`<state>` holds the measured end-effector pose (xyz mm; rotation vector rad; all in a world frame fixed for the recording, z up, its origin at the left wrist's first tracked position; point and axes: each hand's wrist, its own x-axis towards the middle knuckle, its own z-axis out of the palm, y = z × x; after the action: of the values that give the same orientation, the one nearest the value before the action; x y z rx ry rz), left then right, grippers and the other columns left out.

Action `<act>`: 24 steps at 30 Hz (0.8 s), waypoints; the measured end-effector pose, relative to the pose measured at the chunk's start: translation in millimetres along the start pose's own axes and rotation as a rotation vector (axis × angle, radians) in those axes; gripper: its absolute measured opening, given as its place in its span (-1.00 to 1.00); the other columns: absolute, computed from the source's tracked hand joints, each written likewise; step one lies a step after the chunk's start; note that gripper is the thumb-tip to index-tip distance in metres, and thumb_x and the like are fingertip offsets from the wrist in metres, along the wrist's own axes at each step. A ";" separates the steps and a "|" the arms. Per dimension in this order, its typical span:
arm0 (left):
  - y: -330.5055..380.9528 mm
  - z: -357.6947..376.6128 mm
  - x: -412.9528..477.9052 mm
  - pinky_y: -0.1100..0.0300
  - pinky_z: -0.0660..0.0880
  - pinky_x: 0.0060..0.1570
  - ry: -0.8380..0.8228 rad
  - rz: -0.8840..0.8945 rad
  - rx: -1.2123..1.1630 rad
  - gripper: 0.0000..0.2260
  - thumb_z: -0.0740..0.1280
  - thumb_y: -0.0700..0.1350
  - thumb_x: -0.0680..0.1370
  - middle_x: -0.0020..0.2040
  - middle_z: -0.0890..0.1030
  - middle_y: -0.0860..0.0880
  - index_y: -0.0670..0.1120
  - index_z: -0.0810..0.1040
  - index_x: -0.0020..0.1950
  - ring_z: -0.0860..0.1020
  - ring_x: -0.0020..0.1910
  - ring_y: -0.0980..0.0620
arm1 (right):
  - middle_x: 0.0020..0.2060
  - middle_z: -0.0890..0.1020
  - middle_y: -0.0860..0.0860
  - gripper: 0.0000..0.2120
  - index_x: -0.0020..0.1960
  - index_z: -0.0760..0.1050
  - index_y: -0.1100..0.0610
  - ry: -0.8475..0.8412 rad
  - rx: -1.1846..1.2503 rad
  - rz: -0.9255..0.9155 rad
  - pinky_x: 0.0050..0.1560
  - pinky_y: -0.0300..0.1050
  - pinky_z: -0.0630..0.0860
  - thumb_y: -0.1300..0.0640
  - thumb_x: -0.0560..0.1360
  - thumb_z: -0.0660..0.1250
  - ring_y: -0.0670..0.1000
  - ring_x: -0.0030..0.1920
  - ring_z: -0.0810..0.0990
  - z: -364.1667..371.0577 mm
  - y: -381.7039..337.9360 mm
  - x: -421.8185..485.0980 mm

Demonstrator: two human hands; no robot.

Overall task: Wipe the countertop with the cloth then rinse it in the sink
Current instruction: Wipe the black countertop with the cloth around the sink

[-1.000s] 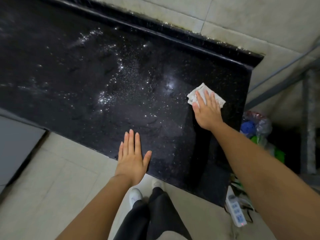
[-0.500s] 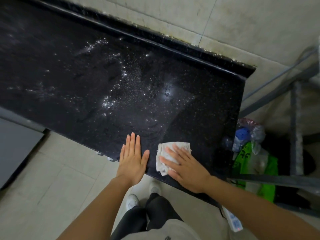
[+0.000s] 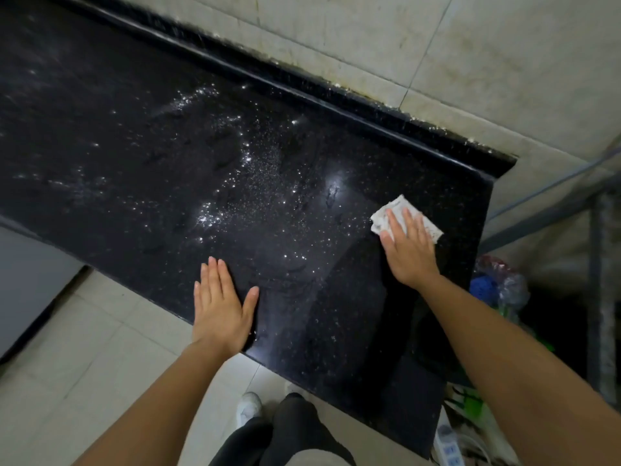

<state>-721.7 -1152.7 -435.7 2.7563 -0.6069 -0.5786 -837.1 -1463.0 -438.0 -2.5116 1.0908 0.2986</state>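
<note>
At the right of the frame, the right hand is pressing a crumpled white cloth flat against the wet, speckled black stone worktop, fingers straight over it. Lower centre, the left hand is resting on the worktop's near edge, fingers extended and holding nothing.

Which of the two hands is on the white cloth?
The right hand presses the crumpled white cloth with straight fingers; the left hand lies flat on the bare black speckled countertop at its front edge.
</note>
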 end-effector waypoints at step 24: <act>-5.3 -2.8 3.0 0.07 -0.34 0.45 -0.083 -0.022 0.041 -0.30 -0.11 0.25 0.58 0.52 -0.35 -0.07 -0.13 -0.33 0.52 -0.38 0.48 0.01 | 0.52 -0.25 -0.15 -0.48 0.55 -0.12 -0.20 -0.232 -0.172 -0.668 0.47 -0.09 -0.40 -0.18 0.60 -0.22 -0.08 0.50 -0.38 46.6 -86.9 -73.6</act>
<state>-716.2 -1148.9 -436.0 2.7919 -0.6140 -0.6964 -824.6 -1340.7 -432.4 -2.7281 0.1137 0.4819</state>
